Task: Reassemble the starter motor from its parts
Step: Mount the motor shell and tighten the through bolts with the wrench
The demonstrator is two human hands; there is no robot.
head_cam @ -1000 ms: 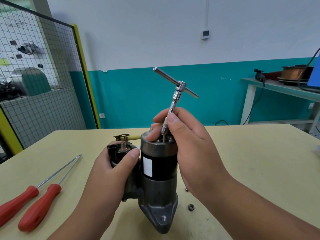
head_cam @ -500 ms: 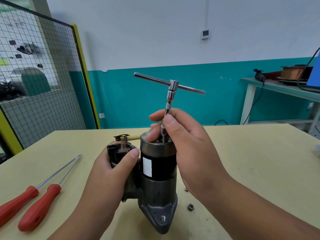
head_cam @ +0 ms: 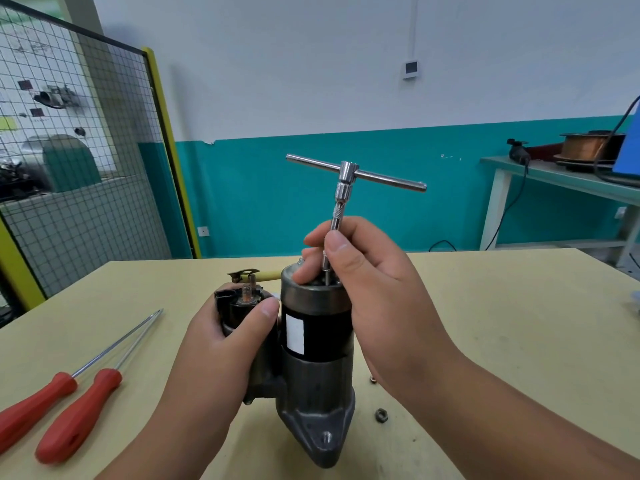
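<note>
Ideally, the right hand (head_cam: pixel 363 282), pinching the T-handle wrench (head_cam: pixel 346 178) shaft just above the upright starter motor (head_cam: pixel 315 334), should hold it plumb while spinning; the left hand (head_cam: pixel 235 341), gripping the solenoid (head_cam: pixel 239 303) alongside, braces against twist.

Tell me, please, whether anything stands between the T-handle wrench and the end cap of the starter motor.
Nothing visible does. The right hand pinches the T-handle wrench's shaft, whose tip reaches the starter motor's end cap; its fingers hide the exact contact. The left hand grips the solenoid beside it.
</note>
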